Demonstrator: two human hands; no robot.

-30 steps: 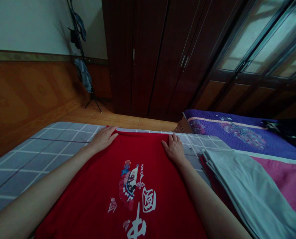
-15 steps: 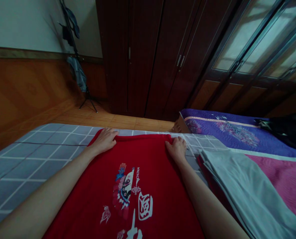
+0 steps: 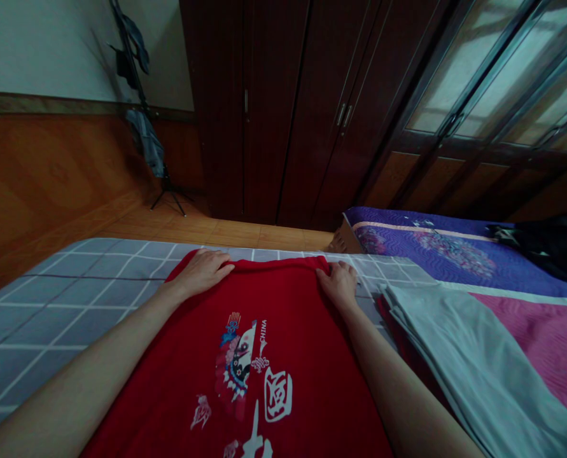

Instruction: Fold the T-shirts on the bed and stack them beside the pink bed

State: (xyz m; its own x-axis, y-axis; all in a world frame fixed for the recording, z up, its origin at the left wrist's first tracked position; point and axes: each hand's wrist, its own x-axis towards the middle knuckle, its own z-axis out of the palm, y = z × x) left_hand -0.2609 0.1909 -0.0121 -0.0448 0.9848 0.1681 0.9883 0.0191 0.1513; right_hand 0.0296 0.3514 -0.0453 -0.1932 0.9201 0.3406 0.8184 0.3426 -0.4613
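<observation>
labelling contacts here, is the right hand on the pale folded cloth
No, the right hand is on the far edge of the red garment.

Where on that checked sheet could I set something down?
Widest bare patch: the checked sheet left of the left forearm. Right is crowded: only a narrow strip between the right hand and the folded pale cloth.

Toward 8 o'clock we see a left forearm and left hand, toward 4 o'clock a right forearm and right hand. All 4 are bare; both forearms are slim, tapering smoothly to 2 narrower bare wrists. Fingernails look too small for us to make out.
</observation>
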